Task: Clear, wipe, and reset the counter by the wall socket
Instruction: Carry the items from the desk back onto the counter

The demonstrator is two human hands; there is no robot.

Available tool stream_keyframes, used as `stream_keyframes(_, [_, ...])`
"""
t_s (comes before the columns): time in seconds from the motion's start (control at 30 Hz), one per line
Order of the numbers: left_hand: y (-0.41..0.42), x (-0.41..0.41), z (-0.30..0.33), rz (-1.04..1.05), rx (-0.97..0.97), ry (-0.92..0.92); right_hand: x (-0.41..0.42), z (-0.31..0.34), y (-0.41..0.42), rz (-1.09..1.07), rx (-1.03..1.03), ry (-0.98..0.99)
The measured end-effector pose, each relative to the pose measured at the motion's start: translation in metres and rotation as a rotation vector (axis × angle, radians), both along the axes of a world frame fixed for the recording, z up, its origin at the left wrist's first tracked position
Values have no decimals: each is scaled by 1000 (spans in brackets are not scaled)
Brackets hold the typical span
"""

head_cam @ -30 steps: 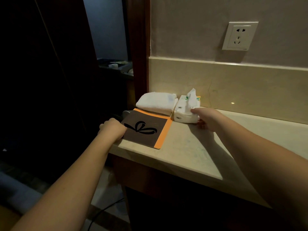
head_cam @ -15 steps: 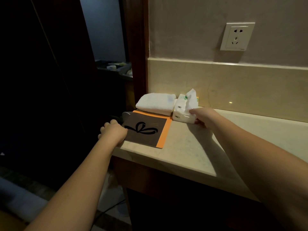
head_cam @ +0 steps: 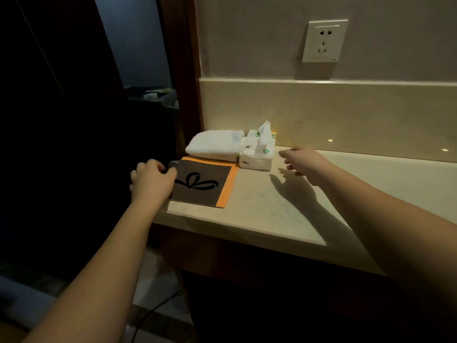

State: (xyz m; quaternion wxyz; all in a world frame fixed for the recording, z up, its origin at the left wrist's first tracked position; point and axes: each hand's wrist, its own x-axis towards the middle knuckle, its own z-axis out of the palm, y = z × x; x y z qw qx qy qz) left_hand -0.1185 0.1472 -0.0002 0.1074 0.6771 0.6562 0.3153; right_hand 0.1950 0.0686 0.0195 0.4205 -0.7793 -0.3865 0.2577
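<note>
While my left hand (head_cam: pixel 151 180) curls its fingers over the near left edge of the brown card with the bow print (head_cam: pixel 201 185), my right hand (head_cam: pixel 303 162) hovers loose and spread above the counter (head_cam: pixel 284 206), just right of the tissue pack (head_cam: pixel 258 153) and not touching it. That card lies on an orange sheet (head_cam: pixel 228 188) at the counter's left end. Behind it, a folded white towel (head_cam: pixel 215 146) sits against the tissue pack. On the wall above, I see the socket (head_cam: pixel 324 40).
</note>
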Motion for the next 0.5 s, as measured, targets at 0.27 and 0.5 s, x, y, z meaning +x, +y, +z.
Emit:
stream_keyframes(0.27, [-114,75,35,-456,-13,-334,-4,19,-150,247,60,-618])
stream_keyframes(0.5, [-243,160,11,-723,-104,-268,30,-30,-318,250,8,-715])
